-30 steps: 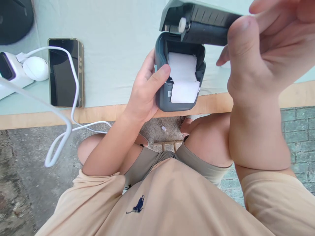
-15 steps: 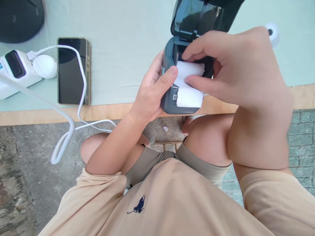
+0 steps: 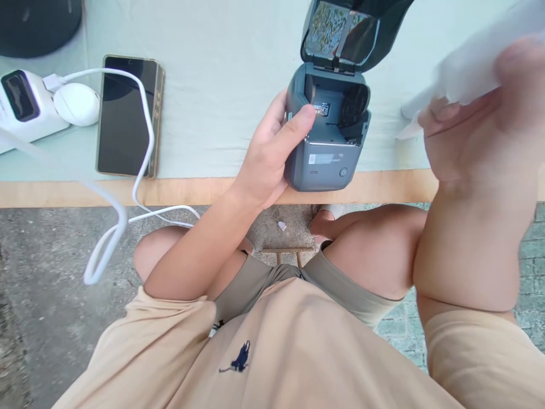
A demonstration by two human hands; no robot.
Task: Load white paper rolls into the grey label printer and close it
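My left hand grips the left side of a dark blue-grey label printer, thumb over the rim. Its dark see-through lid is swung up and back. Inside the paper bay, a small printed sticker shows, and there is no roll. Far to the right, my right hand is smeared by motion, its fingers curled round a white paper roll. A loose white strip hangs from the roll toward the table.
A phone lies on the pale cloth at left, with a white cable across it. Beside it are a white power strip with a plug and a black round object. The wooden table edge runs across the middle.
My right hand has pulled the paper roll out of the printer and carried it to the right. The printer's bay is now bare, and my left hand still holds the printer.
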